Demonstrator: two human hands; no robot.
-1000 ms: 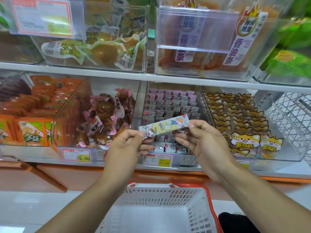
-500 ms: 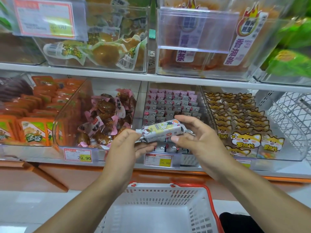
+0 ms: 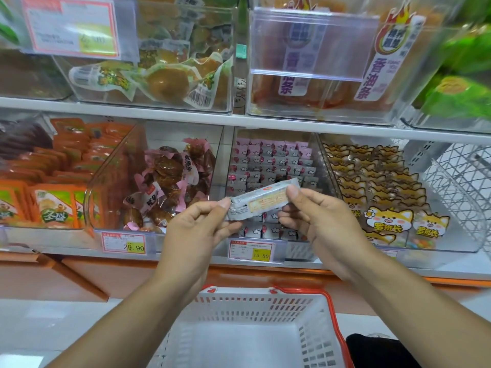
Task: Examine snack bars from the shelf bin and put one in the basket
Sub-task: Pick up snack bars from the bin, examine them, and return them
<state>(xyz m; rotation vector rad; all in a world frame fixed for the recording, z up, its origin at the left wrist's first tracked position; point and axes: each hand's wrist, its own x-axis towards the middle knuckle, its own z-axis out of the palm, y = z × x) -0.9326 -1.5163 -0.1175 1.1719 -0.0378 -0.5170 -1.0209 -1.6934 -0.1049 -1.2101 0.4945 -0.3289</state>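
Observation:
A small wrapped snack bar (image 3: 261, 201) is held level in front of the shelf, its printed back side with a label panel facing me. My left hand (image 3: 196, 232) pinches its left end and my right hand (image 3: 322, 221) pinches its right end. Behind it stands the clear shelf bin (image 3: 276, 166) with several rows of pink and grey snack bars. Below my arms sits a white plastic basket (image 3: 252, 333) with a red rim and nothing visible inside.
Clear bins flank the snack bar bin: brown wrapped snacks (image 3: 170, 181) left, fox-print packets (image 3: 377, 192) right, orange packs (image 3: 53, 181) far left. Price tags (image 3: 251, 251) line the shelf edge. An upper shelf (image 3: 239, 120) carries more bins. A wire rack (image 3: 462, 181) stands far right.
Both hands have turned the snack bar over, from its colourful cartoon front to its plain printed back. The hands stayed in about the same place.

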